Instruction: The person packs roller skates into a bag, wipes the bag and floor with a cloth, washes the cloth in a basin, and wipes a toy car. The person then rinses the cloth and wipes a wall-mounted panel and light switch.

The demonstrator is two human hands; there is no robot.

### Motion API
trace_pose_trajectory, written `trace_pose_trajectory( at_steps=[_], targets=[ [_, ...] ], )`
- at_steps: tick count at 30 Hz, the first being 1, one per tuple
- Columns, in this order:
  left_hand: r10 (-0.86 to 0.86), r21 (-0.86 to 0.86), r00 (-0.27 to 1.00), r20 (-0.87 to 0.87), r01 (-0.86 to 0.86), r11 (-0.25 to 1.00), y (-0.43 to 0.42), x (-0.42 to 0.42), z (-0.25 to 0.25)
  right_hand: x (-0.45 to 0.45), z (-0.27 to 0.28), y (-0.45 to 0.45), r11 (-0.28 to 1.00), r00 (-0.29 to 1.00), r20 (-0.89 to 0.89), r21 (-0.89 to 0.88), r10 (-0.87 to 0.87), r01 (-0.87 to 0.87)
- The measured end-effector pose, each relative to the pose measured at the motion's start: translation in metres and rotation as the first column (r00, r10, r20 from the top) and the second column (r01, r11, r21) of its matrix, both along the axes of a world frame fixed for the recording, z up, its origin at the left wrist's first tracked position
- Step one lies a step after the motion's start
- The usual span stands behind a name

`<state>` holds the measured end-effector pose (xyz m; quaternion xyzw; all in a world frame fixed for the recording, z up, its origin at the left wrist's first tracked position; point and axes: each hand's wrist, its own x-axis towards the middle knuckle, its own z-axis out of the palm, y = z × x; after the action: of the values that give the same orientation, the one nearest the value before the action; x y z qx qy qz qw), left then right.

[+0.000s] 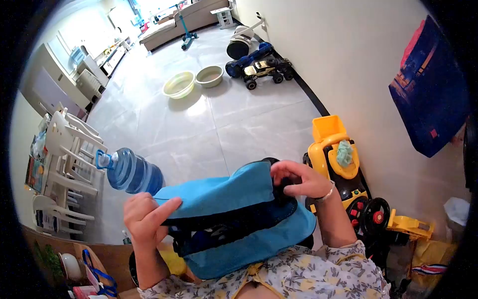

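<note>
One blue bag [214, 194] is held agape at lower center, its edge pinched by the left hand [143, 214]; the right hand [309, 182] curls beside its opening, grip unclear.

Bag [219, 174]: we see bright sky blue, with black along the opening and dark navy within.
Blouse [318, 269]: we make out yellow and grey flowers and leaves on a pale ground.
Water jug [132, 171]: we find clear blue, its handle [101, 159] a stronger blue.
Basins: we have one pale yellow-green [179, 84], one grey-green [209, 76].
Ride-on toy [343, 164]: we note yellow and black, with red on the steering wheel [377, 216].
Chairs [62, 137]: we see plain white.
Floor [184, 129]: we get pale grey, softly veined.
</note>
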<state>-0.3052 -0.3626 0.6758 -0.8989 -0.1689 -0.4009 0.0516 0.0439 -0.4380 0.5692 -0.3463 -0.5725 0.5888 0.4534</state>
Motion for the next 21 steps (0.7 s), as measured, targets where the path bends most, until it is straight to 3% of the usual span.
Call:
trace_pose_trajectory(
  at_steps=[1,2,4,6,8,10,11,12,16,18,20,21],
  targets=[
    [-0.005,-0.003,1.000,-0.017,0.005,1.000,0.003,0.002,-0.003,0.004,-0.009,-0.005,1.000,0.988,0.151,0.008,-0.028,0.027],
    [-0.012,-0.015,1.000,-0.018,0.011,1.000,0.007,0.006,-0.007,0.005,-0.009,-0.009,0.999,0.988,0.150,-0.004,-0.033,0.034],
    [-0.046,0.007,0.997,-0.056,0.047,0.999,0.014,0.015,-0.014,0.007,-0.003,-0.020,0.994,0.922,0.383,-0.106,0.056,-0.016],
    [-0.079,-0.013,0.996,-0.044,0.079,0.997,0.021,0.026,-0.021,0.008,-0.004,-0.029,0.993,0.937,0.340,-0.103,0.083,-0.051],
    [-0.088,0.034,0.993,-0.083,0.091,0.995,0.029,0.036,-0.026,0.020,-0.011,-0.037,0.990,0.981,0.167,-0.085,-0.094,0.110],
    [-0.120,-0.012,0.985,-0.121,0.119,0.993,0.030,0.043,-0.028,0.019,-0.023,-0.046,0.884,0.902,-0.069,-0.244,-0.427,0.399],
    [-0.102,-0.090,0.974,-0.204,0.086,0.992,0.029,0.045,-0.030,0.019,-0.015,-0.048,0.875,0.890,0.000,-0.180,-0.456,0.449],
    [-0.091,-0.163,0.953,-0.287,0.045,0.986,0.029,0.049,-0.032,0.020,-0.012,-0.043,0.861,0.872,-0.105,-0.252,-0.477,0.441],
    [-0.094,-0.328,0.969,-0.230,0.014,0.945,0.006,0.077,-0.003,0.018,-0.002,-0.021,0.802,0.731,-0.373,-0.444,-0.571,0.400],
    [-0.254,-0.498,0.967,0.004,0.222,0.838,-0.007,0.083,0.008,0.002,0.005,-0.010,0.816,0.737,-0.387,-0.427,-0.554,0.390],
    [-0.340,-0.639,0.941,-0.004,0.259,0.724,-0.022,0.101,0.006,-0.016,0.020,-0.006,0.766,0.728,-0.285,-0.409,-0.623,0.495],
    [-0.289,-0.585,0.956,-0.051,0.206,0.785,-0.033,0.118,-0.002,-0.022,0.027,-0.009,0.757,0.740,-0.236,-0.399,-0.630,0.517]
  ],
)
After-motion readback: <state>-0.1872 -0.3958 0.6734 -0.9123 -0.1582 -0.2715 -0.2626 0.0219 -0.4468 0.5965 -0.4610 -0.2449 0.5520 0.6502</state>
